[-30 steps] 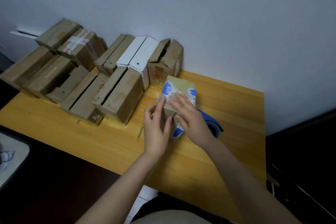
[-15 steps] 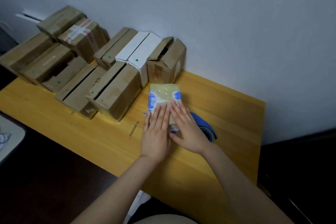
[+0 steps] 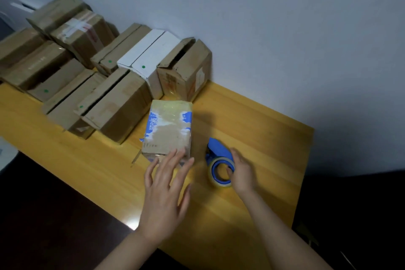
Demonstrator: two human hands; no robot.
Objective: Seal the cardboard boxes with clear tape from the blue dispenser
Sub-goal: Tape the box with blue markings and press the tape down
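- A moment ago both hands lay flat on the taped cardboard box (image 3: pixel 168 125); now the right hand (image 3: pixel 242 171) has gone to the blue dispenser (image 3: pixel 217 155), its grip curled round the tape roll
- The left hand (image 3: pixel 164 190) has its grip apart, fingers spread over the box's near end
- The box lies on the wooden surface (image 3: pixel 252 120), glossy tape across its top; I'd say it is sealed
- Unsealed brown boxes (image 3: pixel 118 105) and a white box (image 3: pixel 149 57) crowd just behind, leaving little working room

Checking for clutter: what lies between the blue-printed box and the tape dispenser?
Only a bare, shadowed strip of table between box and dispenser, seen in the head view.
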